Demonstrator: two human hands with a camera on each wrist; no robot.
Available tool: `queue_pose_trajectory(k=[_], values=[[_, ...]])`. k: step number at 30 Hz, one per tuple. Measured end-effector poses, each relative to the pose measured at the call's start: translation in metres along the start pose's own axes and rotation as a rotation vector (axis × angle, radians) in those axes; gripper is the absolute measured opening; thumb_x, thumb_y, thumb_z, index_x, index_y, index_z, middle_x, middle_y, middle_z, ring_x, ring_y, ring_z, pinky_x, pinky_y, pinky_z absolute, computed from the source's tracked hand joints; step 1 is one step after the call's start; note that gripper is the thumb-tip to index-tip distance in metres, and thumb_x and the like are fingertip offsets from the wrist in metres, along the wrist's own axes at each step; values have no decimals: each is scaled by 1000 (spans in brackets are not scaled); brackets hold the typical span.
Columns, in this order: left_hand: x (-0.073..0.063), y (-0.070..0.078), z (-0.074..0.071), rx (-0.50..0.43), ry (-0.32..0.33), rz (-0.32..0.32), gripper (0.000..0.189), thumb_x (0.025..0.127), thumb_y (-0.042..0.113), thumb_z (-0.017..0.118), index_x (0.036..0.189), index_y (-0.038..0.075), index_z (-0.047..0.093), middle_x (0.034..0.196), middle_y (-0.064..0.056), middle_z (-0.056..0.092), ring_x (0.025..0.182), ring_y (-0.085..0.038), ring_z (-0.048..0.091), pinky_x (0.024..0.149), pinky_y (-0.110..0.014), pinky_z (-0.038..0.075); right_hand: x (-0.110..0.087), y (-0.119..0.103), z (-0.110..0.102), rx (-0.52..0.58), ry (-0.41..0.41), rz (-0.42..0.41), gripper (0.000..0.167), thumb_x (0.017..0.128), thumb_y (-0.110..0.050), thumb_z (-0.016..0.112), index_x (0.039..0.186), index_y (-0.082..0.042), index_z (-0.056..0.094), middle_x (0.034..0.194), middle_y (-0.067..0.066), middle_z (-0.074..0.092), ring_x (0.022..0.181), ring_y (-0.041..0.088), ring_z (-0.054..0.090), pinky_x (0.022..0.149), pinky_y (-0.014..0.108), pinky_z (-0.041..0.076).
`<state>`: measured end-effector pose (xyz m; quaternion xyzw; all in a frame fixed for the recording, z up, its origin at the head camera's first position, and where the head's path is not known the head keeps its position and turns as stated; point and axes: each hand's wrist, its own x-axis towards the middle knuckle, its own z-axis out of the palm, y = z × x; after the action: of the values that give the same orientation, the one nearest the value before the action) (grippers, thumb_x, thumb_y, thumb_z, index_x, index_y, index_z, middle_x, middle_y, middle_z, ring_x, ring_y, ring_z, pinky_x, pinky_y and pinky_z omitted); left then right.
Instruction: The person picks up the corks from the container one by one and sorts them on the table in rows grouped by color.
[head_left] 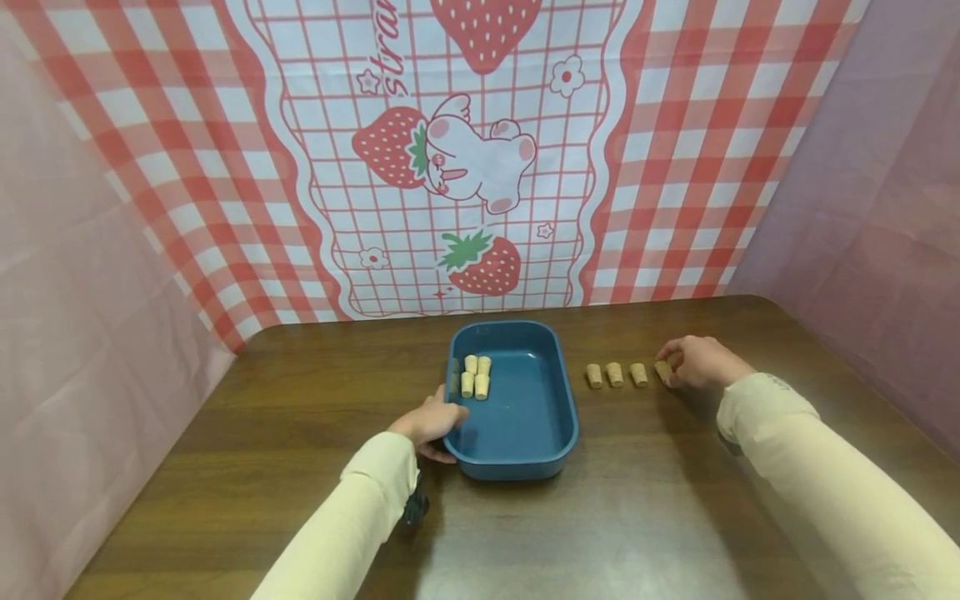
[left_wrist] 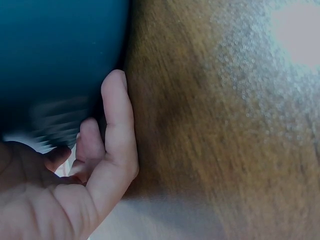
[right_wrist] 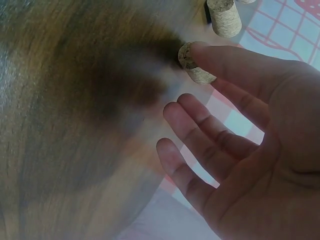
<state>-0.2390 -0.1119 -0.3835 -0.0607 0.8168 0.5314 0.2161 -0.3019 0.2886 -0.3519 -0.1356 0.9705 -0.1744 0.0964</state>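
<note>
A deep blue tray stands on the table, with several pale cork stoppers grouped against its left wall. My left hand grips the tray's near left side, thumb over the rim and fingers along the outer wall. In the left wrist view, the fingers of the left hand lie against the tray wall. Off to the right, my right hand pinches a tan cork stopper between thumb and index finger. The right wrist view shows that cork under the thumb, the other fingers spread apart.
Three more tan corks form a row between the tray and my right hand. The brown wooden table reaches back to a red-and-white strawberry cloth. Pinkish cloth hangs at both sides.
</note>
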Motion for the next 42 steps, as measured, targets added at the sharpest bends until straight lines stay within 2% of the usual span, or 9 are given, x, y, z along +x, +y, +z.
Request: queue_pose_trajectory(k=[9, 16, 22, 26, 31, 36, 42], values=[[-1, 0, -1, 1, -11, -2, 84, 80, 6, 47, 158, 5, 16, 150, -26, 20, 97, -37, 60, 59, -38, 64, 2, -1, 1, 13, -14, 24, 40, 83, -1, 76, 118, 11, 62, 108, 31, 67, 92, 38, 66, 75, 46, 59], [0, 1, 0, 2, -16, -9, 86, 80, 6, 46, 160, 5, 13, 151, -26, 19, 98, -37, 60, 62, -39, 65, 1, 1, 1, 27, -5, 23, 41, 82, -2, 76, 119, 10, 62, 104, 29, 68, 87, 34, 66, 73, 45, 59], [0, 1, 0, 0, -12, -3, 85, 80, 6, 46, 159, 6, 15, 151, -26, 19, 97, -37, 60, 61, -39, 65, 0, -1, -2, 27, 34, -9, 43, 82, -1, 74, 121, 11, 61, 102, 28, 67, 89, 36, 64, 73, 46, 59], [-1, 1, 1, -2, 3, 6, 83, 79, 6, 47, 157, 5, 18, 149, -25, 21, 97, -37, 59, 59, -39, 65, 1, -7, -4, 21, 72, -24, 43, 84, -6, 71, 123, 10, 61, 103, 25, 67, 90, 35, 62, 74, 46, 58], [-1, 0, 1, 8, 11, 1, 84, 79, 6, 47, 157, 4, 18, 148, -25, 22, 100, -38, 58, 60, -40, 65, 1, -20, -7, 44, 77, -22, 42, 91, -11, 71, 127, 8, 60, 107, 26, 66, 95, 37, 63, 79, 51, 57], [-2, 1, 1, 11, 15, 1, 81, 79, 6, 47, 155, 3, 21, 145, -25, 24, 101, -39, 57, 61, -41, 65, 3, -35, -13, 27, 106, -70, 41, 92, -13, 71, 125, 9, 62, 108, 25, 68, 101, 43, 64, 84, 57, 56], [-3, 1, 1, 13, 11, 0, 83, 79, 5, 47, 157, 4, 19, 148, -25, 23, 107, -40, 55, 63, -42, 65, 5, -49, -17, 44, 127, -90, 38, 94, -14, 70, 124, 7, 63, 112, 27, 67, 103, 42, 63, 85, 58, 56]])
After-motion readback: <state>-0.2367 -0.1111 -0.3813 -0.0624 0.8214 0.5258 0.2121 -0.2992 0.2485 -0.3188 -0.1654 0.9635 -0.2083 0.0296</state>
